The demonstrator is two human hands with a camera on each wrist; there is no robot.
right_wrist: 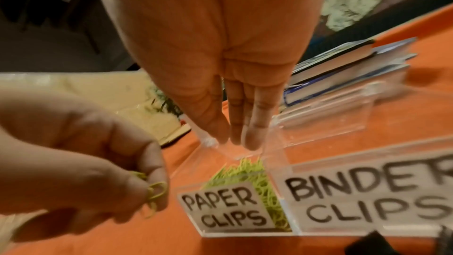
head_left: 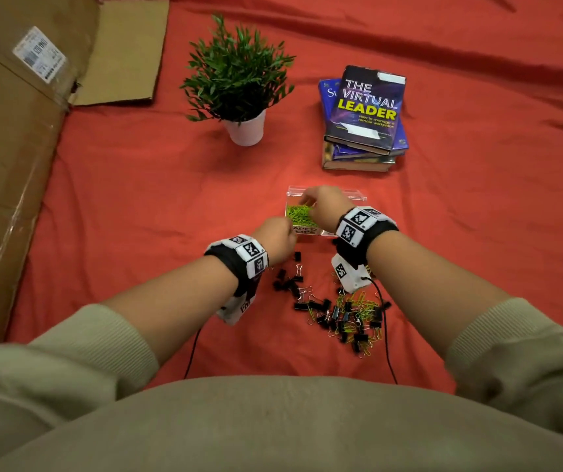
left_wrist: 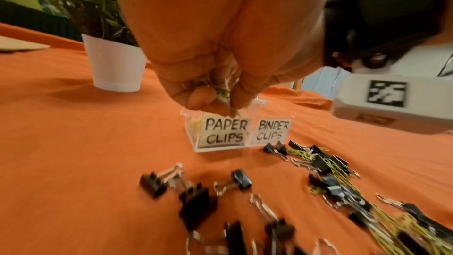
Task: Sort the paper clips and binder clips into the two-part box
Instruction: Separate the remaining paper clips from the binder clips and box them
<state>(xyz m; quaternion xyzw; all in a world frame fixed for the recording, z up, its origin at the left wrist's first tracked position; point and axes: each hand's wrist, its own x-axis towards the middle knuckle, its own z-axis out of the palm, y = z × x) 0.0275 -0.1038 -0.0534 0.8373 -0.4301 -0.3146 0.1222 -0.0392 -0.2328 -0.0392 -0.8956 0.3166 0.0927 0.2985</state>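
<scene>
A clear two-part box (head_left: 355,195) (left_wrist: 193,143) (right_wrist: 247,235) stands on the orange cloth, labelled PAPER CLIPS and BINDER CLIPS. Green paper clips (head_left: 299,214) (right_wrist: 247,170) fill its left part. My left hand (head_left: 278,238) (left_wrist: 213,100) hovers at the box's near left corner and pinches a few green paper clips (right_wrist: 154,194) (left_wrist: 221,92). Above the paper clip part, my right hand (head_left: 321,204) (right_wrist: 235,139) points its straight fingers down, holding nothing. A mixed pile of black binder clips (head_left: 334,318) (left_wrist: 196,197) and paper clips (head_left: 363,306) lies in front of the box.
A potted plant (head_left: 239,83) (left_wrist: 112,65) stands behind and left of the box. A stack of books (head_left: 365,120) (right_wrist: 348,71) sits behind on the right. The box's clear lid (right_wrist: 363,111) leans open behind it. A big cardboard box (head_left: 7,148) lies along the left.
</scene>
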